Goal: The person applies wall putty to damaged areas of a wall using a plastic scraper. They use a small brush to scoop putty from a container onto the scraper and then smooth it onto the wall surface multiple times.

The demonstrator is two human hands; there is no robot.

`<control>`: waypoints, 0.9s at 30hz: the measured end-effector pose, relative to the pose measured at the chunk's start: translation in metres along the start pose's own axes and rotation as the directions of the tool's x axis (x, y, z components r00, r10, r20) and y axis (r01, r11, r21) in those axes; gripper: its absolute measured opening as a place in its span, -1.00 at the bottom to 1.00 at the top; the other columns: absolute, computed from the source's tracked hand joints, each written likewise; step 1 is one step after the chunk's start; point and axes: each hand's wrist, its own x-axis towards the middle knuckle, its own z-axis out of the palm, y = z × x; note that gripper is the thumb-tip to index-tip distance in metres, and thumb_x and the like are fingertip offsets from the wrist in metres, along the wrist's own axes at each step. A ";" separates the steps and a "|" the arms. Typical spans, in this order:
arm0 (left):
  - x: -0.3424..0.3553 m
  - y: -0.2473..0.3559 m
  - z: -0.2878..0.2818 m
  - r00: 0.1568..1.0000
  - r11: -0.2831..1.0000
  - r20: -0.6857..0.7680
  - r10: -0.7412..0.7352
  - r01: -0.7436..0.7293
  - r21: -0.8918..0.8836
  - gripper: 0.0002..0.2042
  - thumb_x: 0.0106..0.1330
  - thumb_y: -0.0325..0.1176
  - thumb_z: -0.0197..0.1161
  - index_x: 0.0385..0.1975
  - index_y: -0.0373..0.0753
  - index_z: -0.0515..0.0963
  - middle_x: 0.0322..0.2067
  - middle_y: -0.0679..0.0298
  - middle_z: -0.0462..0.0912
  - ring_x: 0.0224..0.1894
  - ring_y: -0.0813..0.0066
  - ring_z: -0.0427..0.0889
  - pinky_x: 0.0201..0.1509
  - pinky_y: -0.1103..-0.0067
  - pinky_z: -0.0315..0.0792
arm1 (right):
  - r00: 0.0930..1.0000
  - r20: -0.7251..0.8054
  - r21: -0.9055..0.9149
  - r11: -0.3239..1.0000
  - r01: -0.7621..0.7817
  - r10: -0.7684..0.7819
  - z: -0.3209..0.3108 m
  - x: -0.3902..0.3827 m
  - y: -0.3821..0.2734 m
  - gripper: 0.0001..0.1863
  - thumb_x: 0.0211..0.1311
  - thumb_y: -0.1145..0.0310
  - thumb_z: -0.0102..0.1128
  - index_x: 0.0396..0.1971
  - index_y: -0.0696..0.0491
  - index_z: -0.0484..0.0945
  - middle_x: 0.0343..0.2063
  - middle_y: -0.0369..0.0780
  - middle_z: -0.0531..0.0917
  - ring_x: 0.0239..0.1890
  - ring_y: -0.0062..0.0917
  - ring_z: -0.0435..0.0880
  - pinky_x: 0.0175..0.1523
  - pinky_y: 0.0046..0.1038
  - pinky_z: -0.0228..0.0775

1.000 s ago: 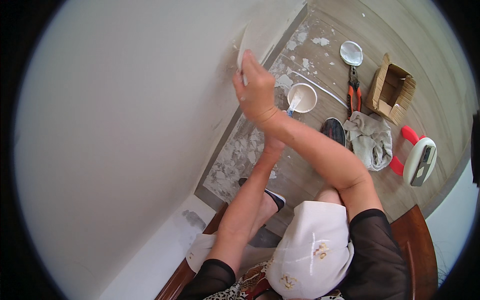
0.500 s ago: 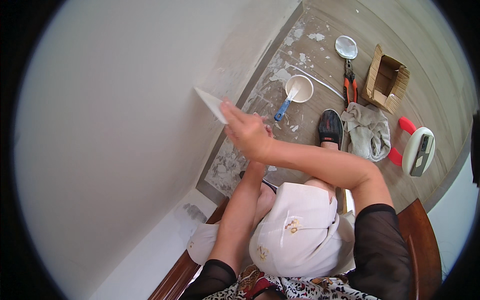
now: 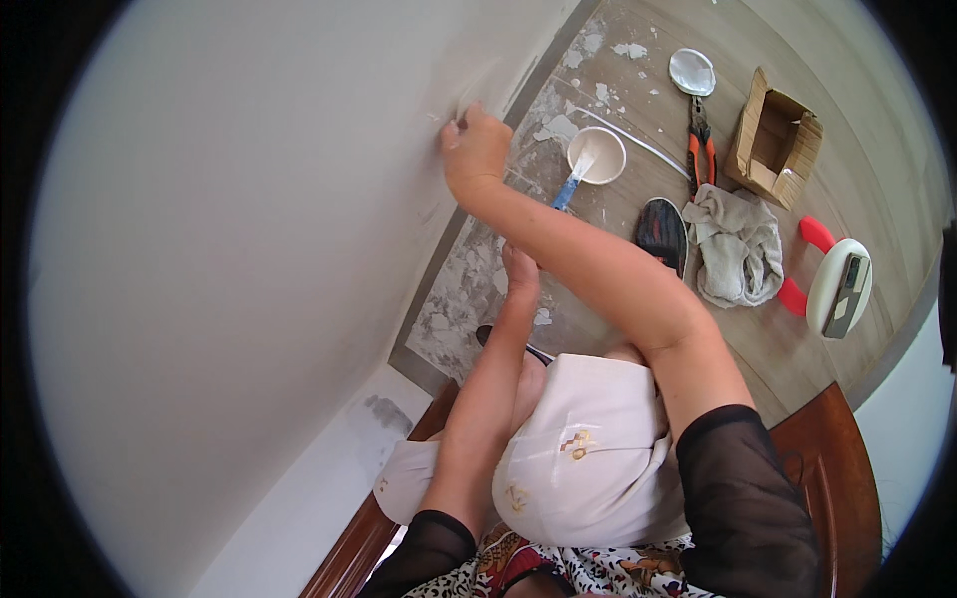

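Observation:
My right hand is raised against the pale wall, just above the dark skirting strip. Its fingers are closed on a thin, flat white piece, blurred and hard to make out against the wall. Lower down, my left hand is partly covered by my right forearm, and its fingers are hidden. Past that forearm a white tub stands on the floor. A blue-handled putty knife, its blade coated white, leans in it.
White flakes lie along the skirting. Farther right are orange-handled pliers, a round white lid-like piece, an open cardboard box, a grey rag and a red-and-white object. A wooden chair is beside me.
My right hand has moved farther away along the wall, carrying the flat white piece, which now shows less plainly. My left hand stays low, near my leg. The view has shifted slightly.

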 end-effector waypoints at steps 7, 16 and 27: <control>-0.001 0.004 -0.024 0.918 0.901 0.219 -0.332 0.377 -0.215 -0.51 0.32 0.15 -0.17 -0.18 -0.19 0.40 -0.50 0.30 0.46 -0.50 0.53 0.45 -0.37 0.56 0.41 | 0.977 0.211 0.046 0.999 -0.002 -0.007 -0.023 -0.026 -0.036 -0.86 -0.11 0.46 0.15 -0.59 0.24 0.48 -0.66 0.02 0.53 -0.55 -0.10 0.55 -0.40 -0.29 0.38; -0.003 0.031 -0.019 0.965 0.952 0.061 -0.256 0.241 0.187 -0.41 0.32 0.18 -0.22 -0.33 -0.32 0.48 -0.72 0.36 0.39 -0.72 0.64 0.37 -0.64 0.71 0.28 | 0.948 0.293 0.315 0.949 0.025 -0.123 -0.062 -0.069 -0.095 -0.90 -0.11 0.52 0.07 -0.65 0.25 0.41 -0.72 0.01 0.47 -0.65 -0.19 0.49 -0.51 -0.38 0.31; 0.020 0.026 0.023 0.982 0.983 0.147 -0.117 0.135 -0.123 -0.50 0.32 0.07 -0.10 0.01 -0.25 0.37 -0.20 0.27 0.53 -0.17 0.49 0.53 -0.15 0.50 0.44 | 0.970 0.205 0.029 0.990 -0.141 0.132 -0.062 -0.002 0.045 -0.80 -0.17 0.41 0.12 -0.73 0.28 0.49 -0.75 0.10 0.41 -0.75 -0.15 0.41 -0.52 -0.33 0.31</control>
